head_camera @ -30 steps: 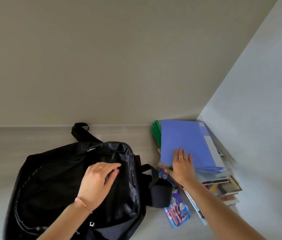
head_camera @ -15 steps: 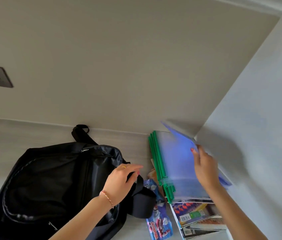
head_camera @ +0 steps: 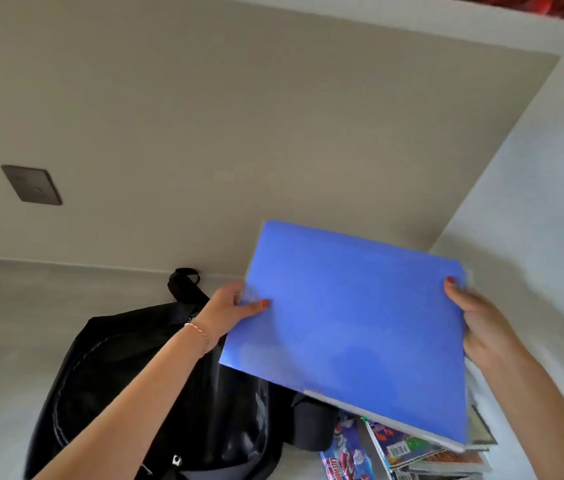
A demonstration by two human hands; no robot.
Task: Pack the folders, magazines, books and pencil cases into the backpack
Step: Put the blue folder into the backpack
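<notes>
Both hands hold flat blue plastic folder [head_camera: 353, 327] in the air: left hand [head_camera: 230, 311] on left edge, right hand [head_camera: 481, 323] on right edge. Black fabric backpack [head_camera: 155, 393] below-left on pale surface [head_camera: 3, 341]; magazine stack [head_camera: 426, 455] near right.

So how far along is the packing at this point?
Early on. Nothing shows as packed: what's inside the black backpack can't be seen. In hand: the blue folder, lifted and gripped at its edges by the left hand and right hand. Left: the magazines stacked beside the bag and a printed pencil case lying next to them.
</notes>
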